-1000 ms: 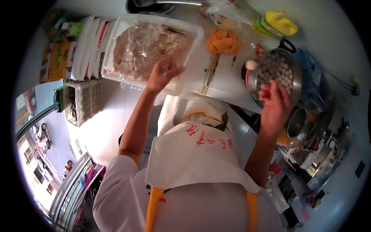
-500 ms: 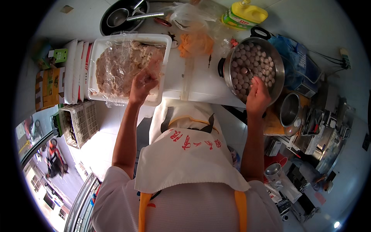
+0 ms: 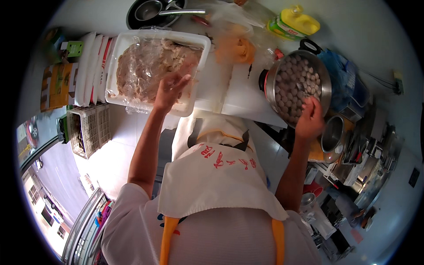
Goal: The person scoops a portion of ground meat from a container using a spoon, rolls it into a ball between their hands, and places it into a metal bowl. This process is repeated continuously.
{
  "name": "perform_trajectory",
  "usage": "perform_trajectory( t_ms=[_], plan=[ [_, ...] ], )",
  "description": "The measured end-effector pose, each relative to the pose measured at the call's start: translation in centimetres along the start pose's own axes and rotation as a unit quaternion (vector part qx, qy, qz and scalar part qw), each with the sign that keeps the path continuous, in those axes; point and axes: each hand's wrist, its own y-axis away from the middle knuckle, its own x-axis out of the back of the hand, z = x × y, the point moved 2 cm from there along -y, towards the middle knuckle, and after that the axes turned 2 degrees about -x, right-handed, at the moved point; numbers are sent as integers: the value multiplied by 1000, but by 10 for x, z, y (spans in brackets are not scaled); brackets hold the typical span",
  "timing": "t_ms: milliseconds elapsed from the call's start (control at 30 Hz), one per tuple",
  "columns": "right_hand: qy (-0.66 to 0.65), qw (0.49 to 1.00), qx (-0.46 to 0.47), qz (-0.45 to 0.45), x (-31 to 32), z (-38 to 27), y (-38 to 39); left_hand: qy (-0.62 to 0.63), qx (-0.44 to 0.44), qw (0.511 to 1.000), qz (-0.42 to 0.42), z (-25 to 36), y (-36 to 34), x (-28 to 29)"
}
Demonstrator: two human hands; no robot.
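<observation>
My left hand is over the near right part of a white tray, its fingers curled round; what lies inside them is mostly hidden. A mass of pale pink meat paste fills much of that tray, partly under clear plastic film. On the right, my right hand, somewhat blurred, is at the near rim of a steel pot. Its fingers are closed on a spoon, whose bowl is over the meatballs. Many round, greyish meatballs crowd the pot.
Behind the tray sits a dark pan with a steel ladle. An orange cloth and a yellow jug are at the back. Blue plastic and a steel bowl flank the pot. A plastic crate stands lower left.
My right hand has moved away from the middle of the pot toward its near right rim. My left hand stays over the tray, slightly turned. The whole view has shifted a little.
</observation>
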Motion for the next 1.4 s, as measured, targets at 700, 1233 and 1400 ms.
perform_trajectory(
  t_ms=[700, 1233, 1400],
  plan=[
    [-275, 950, -33, -142, -52, -124, 40, 359, 63, 924, -113, 13, 0, 8],
    [-311, 932, -10, -189, -68, -158, 55, 375, 43, 913, -154, 45, 23, 8],
    [-328, 918, -22, -221, -69, -165, 60, 350, 42, 919, -176, 17, 8, 19]
  ],
)
